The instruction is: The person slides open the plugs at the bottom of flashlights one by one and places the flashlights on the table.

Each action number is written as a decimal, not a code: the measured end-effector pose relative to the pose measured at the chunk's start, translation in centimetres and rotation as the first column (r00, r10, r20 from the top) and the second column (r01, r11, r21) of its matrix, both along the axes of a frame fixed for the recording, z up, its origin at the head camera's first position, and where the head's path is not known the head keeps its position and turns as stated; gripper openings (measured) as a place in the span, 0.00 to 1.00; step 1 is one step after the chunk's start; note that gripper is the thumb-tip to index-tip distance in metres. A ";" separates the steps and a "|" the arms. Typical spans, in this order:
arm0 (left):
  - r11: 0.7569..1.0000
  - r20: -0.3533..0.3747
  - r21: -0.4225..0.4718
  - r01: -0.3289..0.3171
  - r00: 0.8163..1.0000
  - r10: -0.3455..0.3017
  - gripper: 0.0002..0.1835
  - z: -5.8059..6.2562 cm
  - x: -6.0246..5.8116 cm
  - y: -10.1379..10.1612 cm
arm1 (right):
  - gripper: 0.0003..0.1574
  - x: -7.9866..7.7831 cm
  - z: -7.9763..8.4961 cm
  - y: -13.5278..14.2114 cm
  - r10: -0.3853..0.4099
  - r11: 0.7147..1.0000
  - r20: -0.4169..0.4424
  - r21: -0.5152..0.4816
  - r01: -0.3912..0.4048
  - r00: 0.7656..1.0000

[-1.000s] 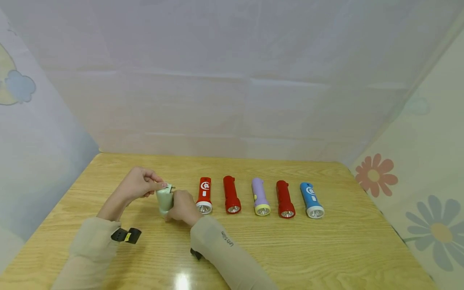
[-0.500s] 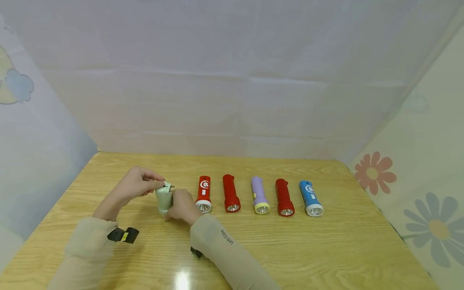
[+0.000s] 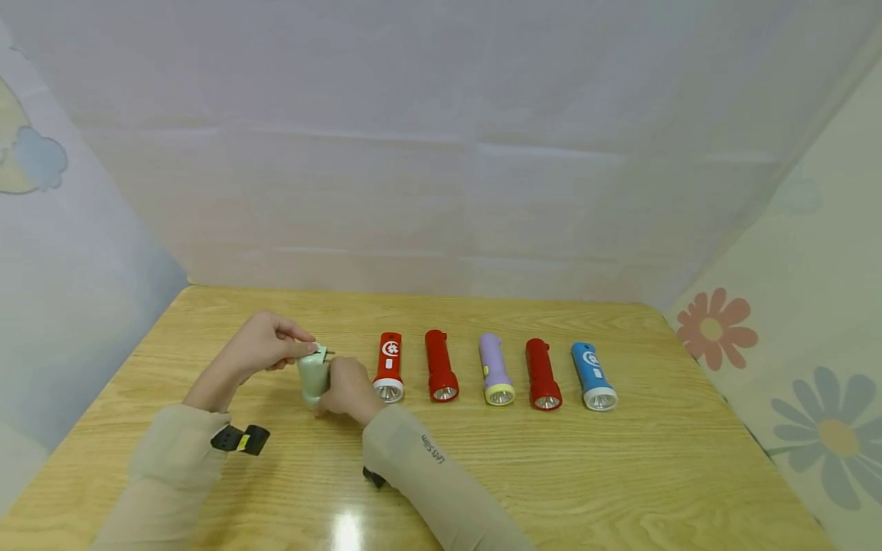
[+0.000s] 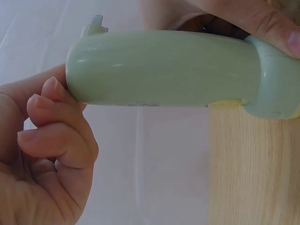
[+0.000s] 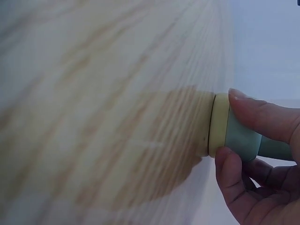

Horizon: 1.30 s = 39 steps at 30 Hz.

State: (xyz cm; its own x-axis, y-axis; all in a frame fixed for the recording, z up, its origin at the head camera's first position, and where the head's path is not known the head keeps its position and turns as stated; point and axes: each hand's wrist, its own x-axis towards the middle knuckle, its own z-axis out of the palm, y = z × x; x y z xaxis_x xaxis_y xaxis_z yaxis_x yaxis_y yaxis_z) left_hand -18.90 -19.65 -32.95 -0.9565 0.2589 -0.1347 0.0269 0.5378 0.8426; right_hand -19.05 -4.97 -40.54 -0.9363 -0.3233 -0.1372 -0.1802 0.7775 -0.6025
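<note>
A pale green flashlight (image 3: 313, 376) stands upright at the left of the table, its head down on the wood. Metal plug prongs (image 4: 96, 23) stick out near its upper end. At that upper end my left hand (image 3: 269, 344) pinches the body between thumb and forefinger; the other fingers are bent, as the left wrist view shows. My right hand (image 3: 350, 390) grips the flashlight lower down, with thumb and fingers around the head, next to its yellow rim (image 5: 219, 124). The lens is hidden against the table.
To the right lie several flashlights in a row: red-and-white (image 3: 390, 367), red (image 3: 441, 366), purple-and-yellow (image 3: 494, 369), another red (image 3: 543, 375) and blue-and-white (image 3: 593, 376). Their lenses face the near edge. A pale sheet (image 3: 441, 153) hangs behind the wooden table (image 3: 586, 474).
The head view has shifted very slightly. Both hands keep their hold on the green flashlight, which stays in the same spot.
</note>
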 end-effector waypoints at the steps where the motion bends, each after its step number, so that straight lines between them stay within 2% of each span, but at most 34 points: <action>1: 1.000 0.003 0.001 -0.002 1.000 0.002 0.14 0.0 0.0 0.0 | 0.28 0.0 0.0 0.0 -0.001 1.000 0.003 0.000 0.001 1.000; 14: 1.000 0.017 0.008 -0.025 1.000 0.025 0.13 -0.1 0.1 0.3 | 0.28 0.1 0.1 0.2 -0.001 1.000 0.004 -0.014 0.001 1.000; 26: 0.998 0.006 0.005 -0.055 0.998 0.055 0.15 -0.3 0.1 0.6 | 0.29 0.0 0.2 0.3 0.001 0.999 -0.027 0.054 0.000 1.000; 33: 0.998 -0.032 0.065 -0.024 0.999 0.026 0.18 -1.0 0.7 -0.1 | 0.29 0.4 0.2 0.1 0.012 0.998 -0.015 0.068 -0.011 1.000; 39: 0.990 -0.082 0.141 0.031 0.996 -0.019 0.19 -1.5 1.1 -0.9 | 0.29 0.5 0.2 0.0 0.021 0.998 -0.023 0.062 -0.019 1.000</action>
State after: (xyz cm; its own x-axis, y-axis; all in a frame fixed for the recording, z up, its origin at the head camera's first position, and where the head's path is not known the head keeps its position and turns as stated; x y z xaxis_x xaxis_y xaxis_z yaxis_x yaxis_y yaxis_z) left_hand -17.79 -20.56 -34.48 -0.9557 0.2938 -0.0182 0.1093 0.4116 0.9048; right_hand -18.56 -4.92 -40.34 -0.9330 -0.3336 -0.1349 -0.2099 0.8091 -0.5489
